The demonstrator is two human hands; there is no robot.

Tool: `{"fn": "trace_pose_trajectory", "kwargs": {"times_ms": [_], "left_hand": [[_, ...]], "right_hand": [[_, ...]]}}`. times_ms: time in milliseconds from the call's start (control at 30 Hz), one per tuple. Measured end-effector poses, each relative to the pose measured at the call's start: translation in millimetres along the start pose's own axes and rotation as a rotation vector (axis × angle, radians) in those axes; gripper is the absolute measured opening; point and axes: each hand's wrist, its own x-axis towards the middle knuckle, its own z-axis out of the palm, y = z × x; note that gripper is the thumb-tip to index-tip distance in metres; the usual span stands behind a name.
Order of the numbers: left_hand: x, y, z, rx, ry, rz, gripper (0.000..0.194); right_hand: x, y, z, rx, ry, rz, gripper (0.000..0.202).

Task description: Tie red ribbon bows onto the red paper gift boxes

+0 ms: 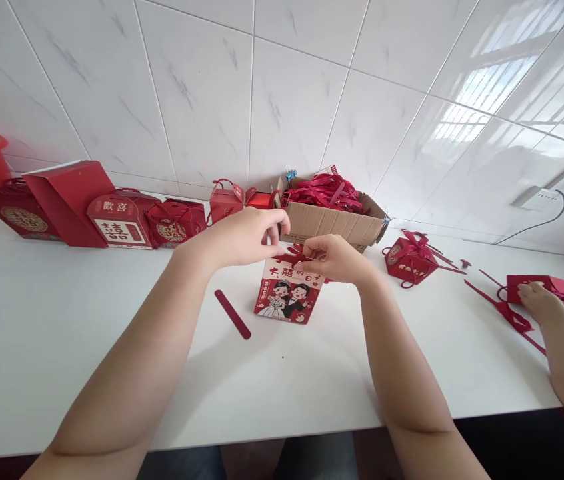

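Observation:
A candy box (288,298) stands on the table before me, its red and cream front printed with a cartoon bride and groom. Red ribbon (296,252) runs across its top. My right hand (335,259) pinches the ribbon at the box's upper right. On the other side, my left hand (249,235) hovers at the upper left, thumb tip close to the ribbon, index finger lifted away from the thumb; no held thing shows in it. The hands partly hide the box top. A flat dark red strip (233,315) with rounded ends lies left of the box.
Behind stands a cardboard box (332,221) heaped with red ribbons (329,192). Several red gift boxes (169,223) line the tiled wall. A bow-tied box (411,260) sits right. Another person's hand (547,303) touches a red box (517,288) at far right.

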Motion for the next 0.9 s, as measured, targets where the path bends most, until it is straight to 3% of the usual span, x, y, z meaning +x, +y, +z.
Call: {"fn": "trace_pose_trajectory", "kwargs": {"times_ms": [100,200,267,400,533,633,833,900], "left_hand": [[-4,-12,-8.9,0.075,-0.124,-0.099,0.053],[-9,-20,-17.6,0.083,-0.103,-0.109,0.035],[-12,-20,-21.4,0.053,0.021,-0.049,0.023],[-14,-8,-19.5,-0.084,0.301,0.092,0.017],[-12,10,-7.0,-0.344,0.517,0.229,0.031],[-8,15,-0.1,-0.549,0.638,0.292,0.042],[-1,16,-1.1,-0.648,1.139,0.467,0.012],[-3,18,-2.8,-0.683,1.209,0.523,0.014]], "right_hand": [[1,4,0,-0.001,0.013,0.000,0.029],[2,7,0,0.003,0.011,0.003,0.031],[2,7,0,-0.006,0.021,0.006,0.032],[4,2,5,-0.009,0.047,-0.033,0.030],[4,-4,9,0.014,0.121,-0.129,0.025],[1,-10,10,0.015,0.243,-0.237,0.020],[-6,-20,9,-0.055,0.581,-0.410,0.011],[-8,-22,9,-0.059,0.651,-0.439,0.010]]}}
